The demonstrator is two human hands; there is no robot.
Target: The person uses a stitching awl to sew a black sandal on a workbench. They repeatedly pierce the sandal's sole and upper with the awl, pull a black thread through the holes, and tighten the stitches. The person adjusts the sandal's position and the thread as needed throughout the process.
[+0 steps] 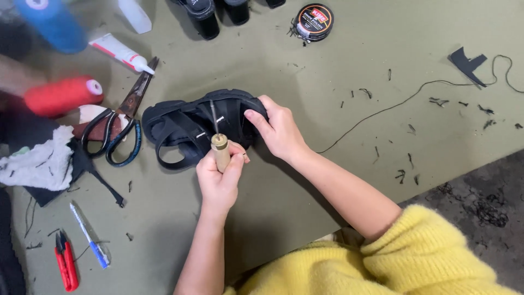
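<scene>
The left hand (218, 180) has its grip wrapped around a wooden-handled awl (220, 150), the metal shaft pointing away into a black sandal (202, 128). The sandal lies mid-worktop (338, 71), chunky-soled with wide straps. The right hand (278, 131) pinches its right end. The awl's tip is lost against the black straps.

Olive mat (327, 82) with sandal (185, 128), scissors (117, 128)
</scene>
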